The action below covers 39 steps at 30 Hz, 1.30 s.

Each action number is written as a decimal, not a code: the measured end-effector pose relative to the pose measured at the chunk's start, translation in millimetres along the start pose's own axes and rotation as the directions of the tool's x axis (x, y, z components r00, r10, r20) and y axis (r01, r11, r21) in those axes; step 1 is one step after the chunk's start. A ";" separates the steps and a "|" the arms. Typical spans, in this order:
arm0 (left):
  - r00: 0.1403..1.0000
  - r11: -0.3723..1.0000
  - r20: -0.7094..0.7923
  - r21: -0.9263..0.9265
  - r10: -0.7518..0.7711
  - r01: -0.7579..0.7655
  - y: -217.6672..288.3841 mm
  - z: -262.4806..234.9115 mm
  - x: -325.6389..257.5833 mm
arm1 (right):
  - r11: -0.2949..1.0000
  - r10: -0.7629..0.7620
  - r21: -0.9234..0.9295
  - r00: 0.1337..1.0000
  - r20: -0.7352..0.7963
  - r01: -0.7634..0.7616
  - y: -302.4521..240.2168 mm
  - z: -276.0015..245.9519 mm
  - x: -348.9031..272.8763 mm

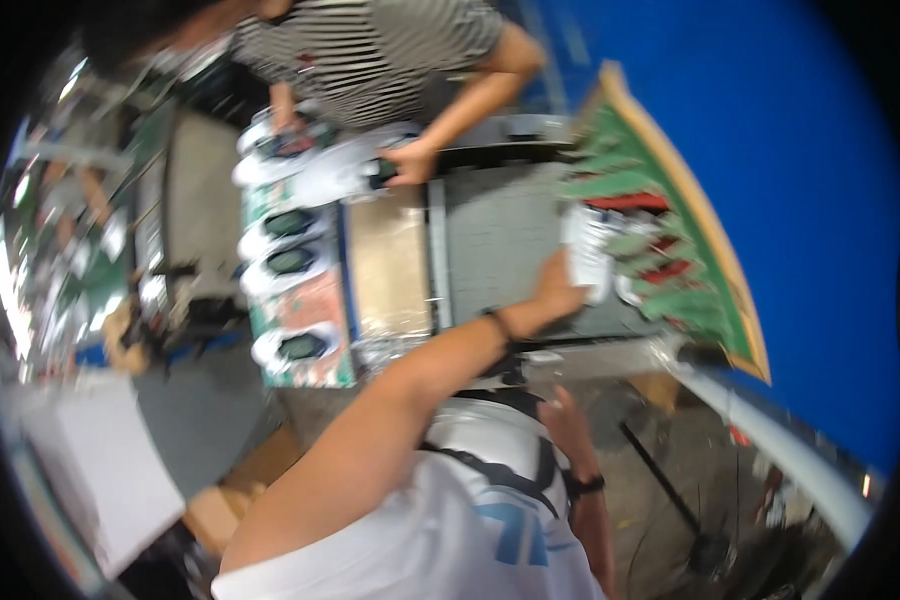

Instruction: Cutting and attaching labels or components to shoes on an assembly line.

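Observation:
My left hand [558, 287] reaches across the grey conveyor belt [500, 240] and grips the near end of a white shoe [592, 250]. The shoe lies at a curtain of green and red strips [660, 240]. Another white shoe [627, 290] shows partly among the strips, close to my fingers. Near my waist, below the conveyor's near edge, is my right hand [567, 425]. It is blurred, with its fingers seemingly apart and nothing visible in them.
Across from me, a person in a striped shirt [370, 60] has a hand on a white shoe [345, 180]. Several white shoes with dark insides [290, 262] stand on a green and red board [305, 300] at left. A wood-edged blue panel [790, 180] rises at right.

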<state>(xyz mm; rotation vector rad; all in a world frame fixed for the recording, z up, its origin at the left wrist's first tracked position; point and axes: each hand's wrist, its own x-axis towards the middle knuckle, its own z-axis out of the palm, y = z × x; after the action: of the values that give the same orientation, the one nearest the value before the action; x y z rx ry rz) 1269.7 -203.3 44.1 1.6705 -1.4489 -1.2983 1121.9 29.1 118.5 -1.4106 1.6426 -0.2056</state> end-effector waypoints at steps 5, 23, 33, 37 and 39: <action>0.886 0.949 -0.347 -0.039 -0.307 0.314 36.7 70.3 59.1 | 0.867 0.171 0.433 0.964 0.203 -0.245 54.3 -34.8 -10.9; 0.878 0.264 0.332 -0.863 -0.344 0.430 -23.4 -131.6 -62.8 | 0.944 0.127 0.271 0.965 0.231 -0.189 46.7 -48.3 17.9; 0.780 0.929 -0.522 -0.071 -0.345 0.363 -95.9 -213.2 -228.1 | 0.981 -0.194 0.025 0.955 0.223 0.193 -73.3 29.1 46.9; 0.830 0.960 -0.547 0.155 -0.112 0.231 -104.9 -247.3 -241.4 | 0.975 -0.221 0.051 0.926 0.306 0.216 -124.3 51.9 37.7; 0.762 0.911 -0.620 0.399 0.186 0.103 -91.3 -264.8 -239.3 | 0.976 -0.213 0.029 0.932 0.293 0.214 -137.6 67.0 32.8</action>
<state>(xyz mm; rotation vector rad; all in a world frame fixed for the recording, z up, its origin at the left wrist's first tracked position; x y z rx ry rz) 1562.2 2.6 132.0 2.0583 -1.3450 -0.2859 1267.9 -15.3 153.0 -1.5417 1.2465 -0.1094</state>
